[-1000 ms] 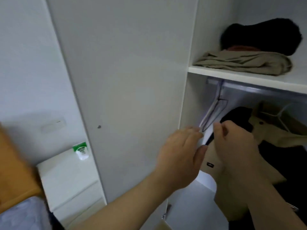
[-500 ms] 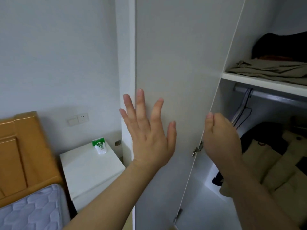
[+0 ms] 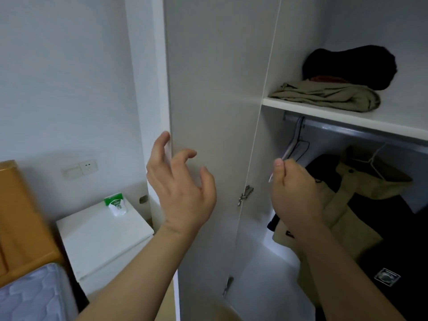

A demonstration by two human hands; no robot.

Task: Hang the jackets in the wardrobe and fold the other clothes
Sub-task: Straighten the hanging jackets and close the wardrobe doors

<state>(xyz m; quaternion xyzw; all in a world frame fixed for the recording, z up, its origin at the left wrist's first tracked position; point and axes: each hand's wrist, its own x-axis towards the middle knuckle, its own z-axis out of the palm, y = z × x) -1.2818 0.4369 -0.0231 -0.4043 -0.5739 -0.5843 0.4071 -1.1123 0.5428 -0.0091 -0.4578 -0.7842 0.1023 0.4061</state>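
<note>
Tan jacket hangs to the right of the wardrobe door, as it did half a second ago, and a black jacket touches it. The left grip has changed. Its fingers were straight and flat on the door, and now they are bent like a claw. It is half open and holds nothing. One fingertip is at the door's left edge, but I cannot tell if it touches. The right grip was a fist by the door's right edge. Now it pinches a thin white hanger that hangs from the rail.

Right of the door and above the rail is a shelf. A folded tan cloth lies on it, with a black cloth on top.
</note>
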